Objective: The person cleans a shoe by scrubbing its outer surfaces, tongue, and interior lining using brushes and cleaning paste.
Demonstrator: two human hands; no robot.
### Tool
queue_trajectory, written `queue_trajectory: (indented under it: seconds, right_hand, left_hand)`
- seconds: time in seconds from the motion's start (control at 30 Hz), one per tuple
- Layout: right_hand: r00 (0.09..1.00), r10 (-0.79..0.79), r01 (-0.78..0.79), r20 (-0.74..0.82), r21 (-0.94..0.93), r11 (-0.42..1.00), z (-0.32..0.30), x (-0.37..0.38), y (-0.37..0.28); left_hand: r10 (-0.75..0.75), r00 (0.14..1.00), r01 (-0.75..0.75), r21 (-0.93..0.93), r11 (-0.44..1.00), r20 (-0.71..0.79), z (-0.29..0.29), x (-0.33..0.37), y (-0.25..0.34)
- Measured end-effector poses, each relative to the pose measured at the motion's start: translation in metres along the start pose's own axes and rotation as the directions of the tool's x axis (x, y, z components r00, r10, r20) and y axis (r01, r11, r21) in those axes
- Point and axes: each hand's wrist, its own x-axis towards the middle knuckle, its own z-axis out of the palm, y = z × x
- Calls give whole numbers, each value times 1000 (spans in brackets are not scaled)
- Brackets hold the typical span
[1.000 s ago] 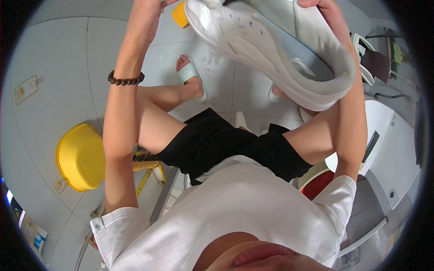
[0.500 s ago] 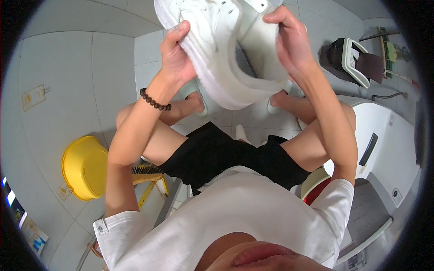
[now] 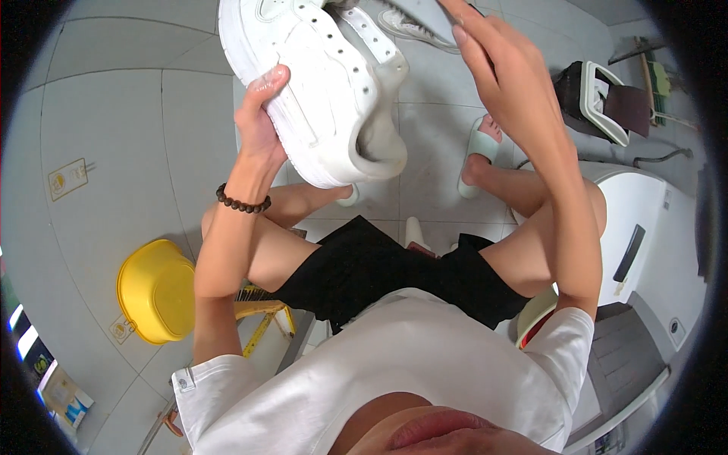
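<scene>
My left hand (image 3: 262, 121) is closed round the side of a white sneaker (image 3: 318, 91), its thumb pressed on the upper. The sneaker is tilted with its heel toward me, and its eyelets hold no laces in the part that shows. My right hand (image 3: 504, 61) is off to the right of the sneaker, its thumb and fingers closed on a flat grey piece (image 3: 431, 17) that looks like an insole. The upper picture edge cuts that piece off. Partly behind it, a second whitish shoe (image 3: 398, 26) lies on the floor.
A yellow basin (image 3: 155, 292) hangs on the left wall. Below it stands a yellow-framed item (image 3: 265, 322). At the right are a bin (image 3: 603, 102) with a black liner and a white appliance (image 3: 644, 220). My feet in pale slippers (image 3: 479, 144) rest on grey tiles.
My right hand has let go of the sneaker's collar and moved up and right, now with the flat grey piece. My left hand has carried the sneaker leftward and turned it.
</scene>
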Motion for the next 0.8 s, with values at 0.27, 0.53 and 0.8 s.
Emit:
queue_trajectory:
  seconds: [0.27,0.53,0.8]
  right_hand:
    - [991,-5,41,130,-279,959,23,-15,-26]
    - [992,29,-27,124,-21,999,21,-11,-16]
    - [939,152,-201,309,130,971,25,-6,-7]
  left_hand:
    - [-28,985,33,31,999,-171,18,1,0]
    - [1,992,18,155,988,-124,16,-5,5]
    - [-86,990,100,114,988,-115,17,-8,1]
